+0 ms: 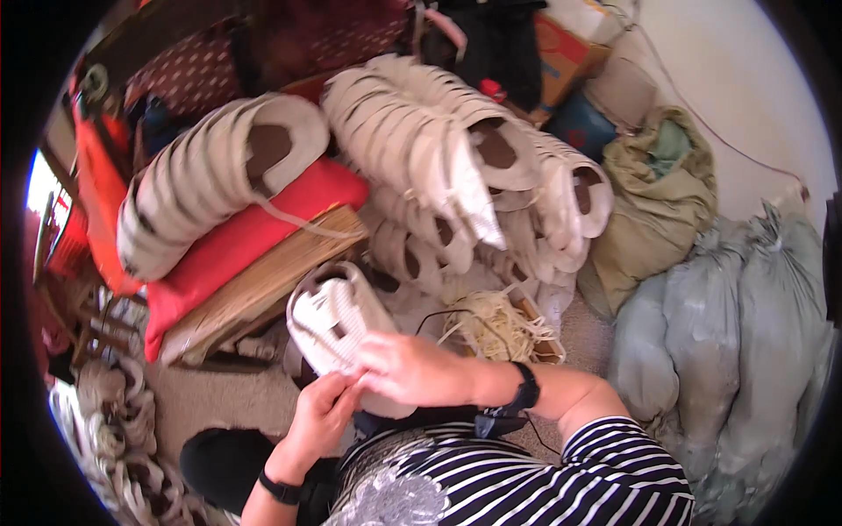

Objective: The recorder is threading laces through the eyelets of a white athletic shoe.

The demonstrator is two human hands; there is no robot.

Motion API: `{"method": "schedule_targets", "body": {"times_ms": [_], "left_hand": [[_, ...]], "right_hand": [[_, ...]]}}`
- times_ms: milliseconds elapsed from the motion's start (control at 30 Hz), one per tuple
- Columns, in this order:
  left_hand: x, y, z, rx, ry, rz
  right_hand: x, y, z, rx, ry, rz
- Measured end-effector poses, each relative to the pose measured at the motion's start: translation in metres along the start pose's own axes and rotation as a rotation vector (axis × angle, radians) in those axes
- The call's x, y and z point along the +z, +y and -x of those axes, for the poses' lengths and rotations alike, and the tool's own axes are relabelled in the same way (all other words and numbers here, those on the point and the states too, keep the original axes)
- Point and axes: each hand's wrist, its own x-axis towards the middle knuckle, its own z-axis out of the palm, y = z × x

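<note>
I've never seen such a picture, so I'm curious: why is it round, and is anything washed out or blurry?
In the head view, the wide fisheye lens gives the dark round border; at its left edge a bright patch is washed out; in that view, the left hand and right hand look slightly soft, so fine detail where they meet is unclear.

grey sacks (pixel 776 316), cardboard box (pixel 563 60)

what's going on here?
A person has both hands at a pale shoe piece held over the lap; the left hand and right hand meet at its side, the exact grip unclear. A row of nested pale shoe pieces lies on a red cushion ahead to the left; tied grey sacks stand at right.
</note>
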Motion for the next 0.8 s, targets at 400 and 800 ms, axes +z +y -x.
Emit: {"method": "schedule_targets", "body": {"times_ms": [400, 800], "left_hand": [[0.005, 0.005, -0.003, 0.275, 0.236, -0.069], [0.001, 0.001, -0.011, 0.415, 0.205, -0.329]], "right_hand": [[-0.006, 0.018, 0.001, 0.297, 0.181, -0.181], [-0.003, 0.014, 0.001, -0.055, 0.158, 0.369]]}}
